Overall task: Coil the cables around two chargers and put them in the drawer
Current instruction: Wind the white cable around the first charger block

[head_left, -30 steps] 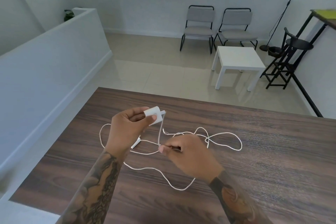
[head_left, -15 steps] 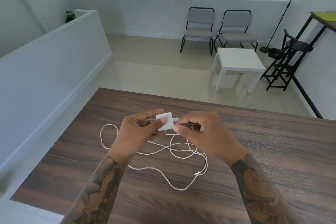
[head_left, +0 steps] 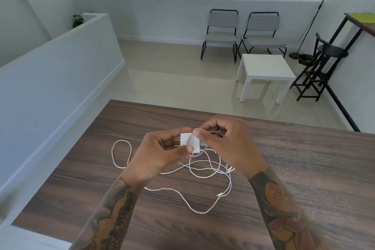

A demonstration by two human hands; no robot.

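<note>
Small white charger (head_left: 189, 141) held above the dark wood-grain desk (head_left: 304, 168), roughly over its middle. Square block, flat white faces, two thin metal prongs sticking out of its left side toward the left palm. Faint grey blur across the near face, likely cable in motion; cannot tell exactly.

Left hand (head_left: 160, 154) closed on the charger, thumb on the near face, fingers curled behind and above it. Right hand (head_left: 227, 144) just beside, touching the charger's right edge, thumb and forefinger pinched narrow on a stretch of thin white cable (head_left: 203, 170), other fingers curled in. Cable running out from the charger's right side and looping under the right hand.

Rest of the cable lying loose on the desk below both hands: one long oval loop off to the left (head_left: 121, 154), several overlapping curls under the wrists, a long sweep bending toward the near edge and back up. Two small connector ends visible, one near the right wrist (head_left: 229, 169), one lower down (head_left: 220, 194). Whether one cable or two, cannot tell from the tangle.

Both forearms bare and tattooed, reaching in from the bottom edge.

Beyond the desk: pale tiled floor, low white side table (head_left: 265, 69), two grey padded chairs (head_left: 243, 34) with black frames against a half wall.
</note>
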